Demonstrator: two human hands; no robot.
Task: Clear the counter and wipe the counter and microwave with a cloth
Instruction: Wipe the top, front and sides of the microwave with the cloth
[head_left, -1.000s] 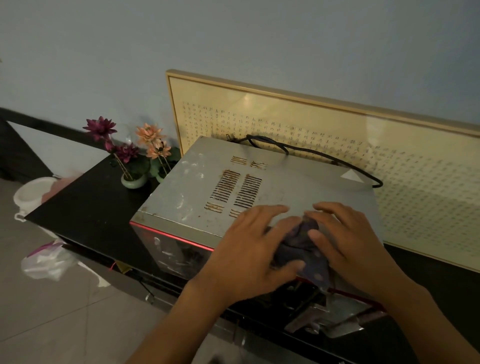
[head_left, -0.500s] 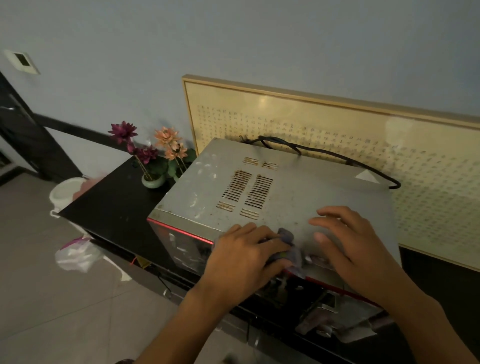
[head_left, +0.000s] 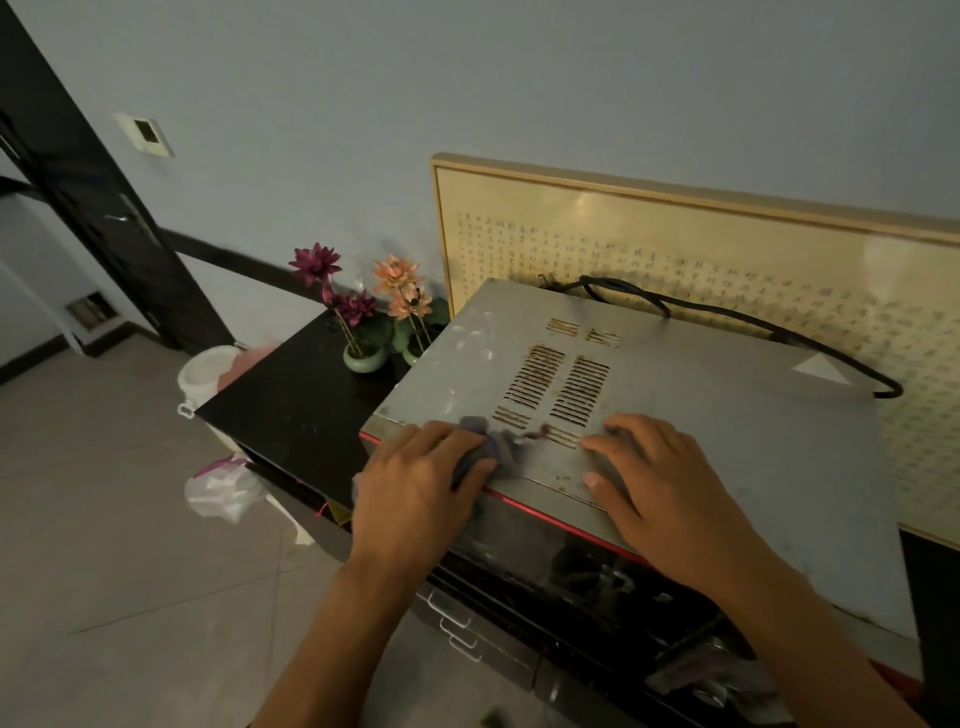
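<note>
Microwave-top wiping: left hand is gripping the cloth at the microwave front-left edge, right hand is lying open, bracing; next likely calling for strokes toward the smudged corner.

Microwave on counter, flower vases left, framed panel behind, cloth on top

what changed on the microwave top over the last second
The left hand slid the cloth leftward along the front edge of the microwave toward its left corner. The right hand let go of the cloth and now lies flat beside it. The cord stayed put.
</note>
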